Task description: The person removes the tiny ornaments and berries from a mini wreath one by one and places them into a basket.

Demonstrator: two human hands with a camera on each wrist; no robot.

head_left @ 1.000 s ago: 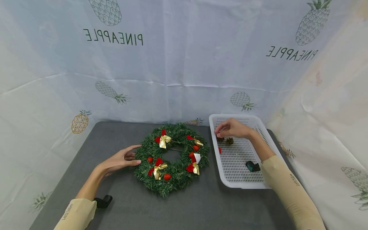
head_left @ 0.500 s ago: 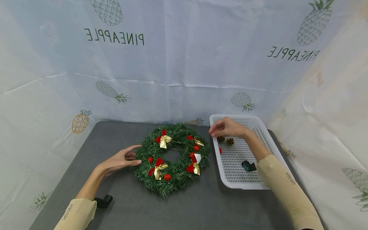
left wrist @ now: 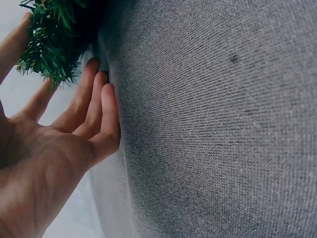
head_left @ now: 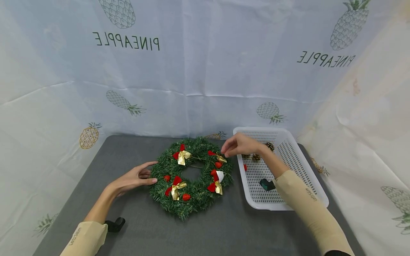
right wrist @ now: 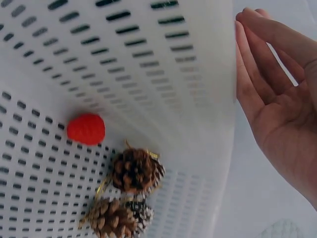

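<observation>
A green Christmas wreath (head_left: 191, 206) with red-and-gold bows and red berry-like ornaments lies on the dark table. My left hand (head_left: 131, 179) is at its left edge, thumb and forefinger spread and touching the greenery. In the left wrist view, a wreath tuft (left wrist: 54, 44) sits between thumb and forefinger, and the other fingers (left wrist: 110, 101) rest near the table cloth. My right hand (head_left: 241, 145) is between the basket and the wreath's upper right, near a bow (head_left: 217, 156). Its thumb and forefinger come together; in the right wrist view the basket wall hides part of its fingertips.
A white perforated basket (head_left: 315, 185) stands on the right. Inside are pinecones (right wrist: 133, 171) and a red ornament (right wrist: 86, 129), by its left wall. Wrist-worn devices show below the left hand (head_left: 116, 224) and over the basket. A pineapple-print curtain (head_left: 205, 64) surrounds the table (head_left: 208, 234).
My right hand has moved left from inside the basket, over its rim, to the wreath's upper right. A pinecone at the back has come into view. The left hand and wreath have not moved.
</observation>
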